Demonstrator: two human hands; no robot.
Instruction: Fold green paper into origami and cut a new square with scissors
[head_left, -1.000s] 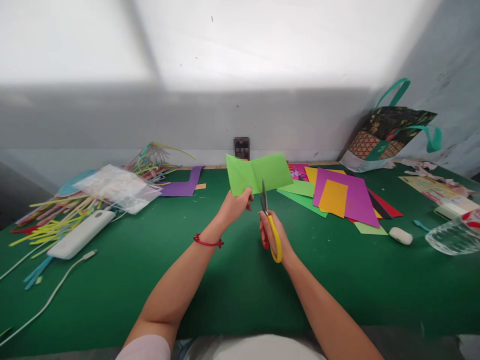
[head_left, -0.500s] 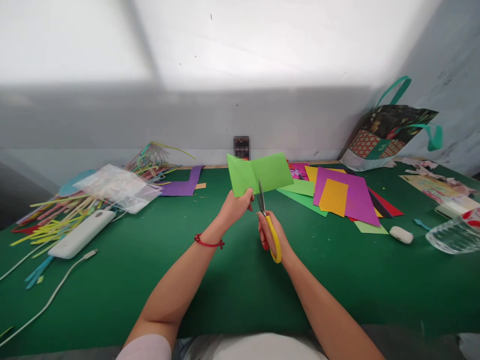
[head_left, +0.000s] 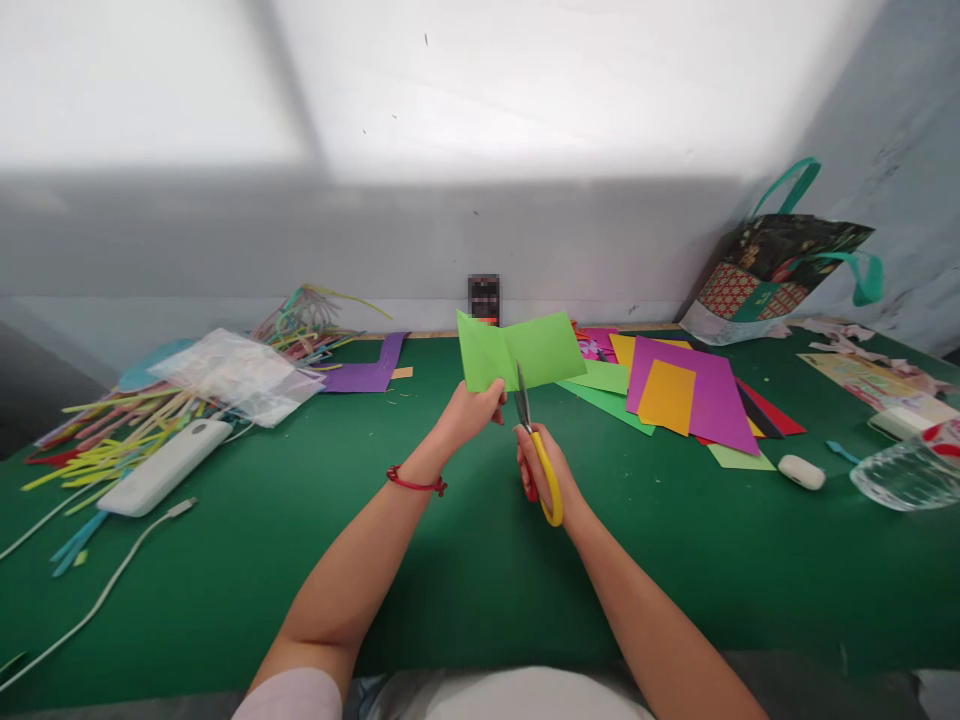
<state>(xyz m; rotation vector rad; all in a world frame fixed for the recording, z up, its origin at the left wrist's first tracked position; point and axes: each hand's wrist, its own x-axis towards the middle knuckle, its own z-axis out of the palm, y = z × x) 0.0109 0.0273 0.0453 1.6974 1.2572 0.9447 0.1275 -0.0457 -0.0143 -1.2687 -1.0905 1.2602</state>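
Note:
My left hand (head_left: pixel 475 408) pinches the lower left part of a light green sheet of paper (head_left: pixel 546 350), which is held up above the table and has a crease down its middle. My right hand (head_left: pixel 546 465) is closed round the handles of a pair of scissors (head_left: pixel 553 478) with yellow and red grips. The scissor blades point up and reach the paper's lower edge near the crease. Parts of the red grip are hidden by my fingers.
On the right lie coloured paper sheets (head_left: pixel 712 395), a white earbud case (head_left: pixel 802 472), a clear bottle (head_left: pixel 907 472) and a patterned bag (head_left: pixel 772 270). To the left are paper strips (head_left: pixel 97 445), a plastic bag (head_left: pixel 240 375), a white power bank (head_left: pixel 165 468) and a cable (head_left: pixel 124 580).
Very little differs. The left flap of the green paper has shifted slightly right; both hands keep nearly the same place, and the scissors stay at the paper's edge.

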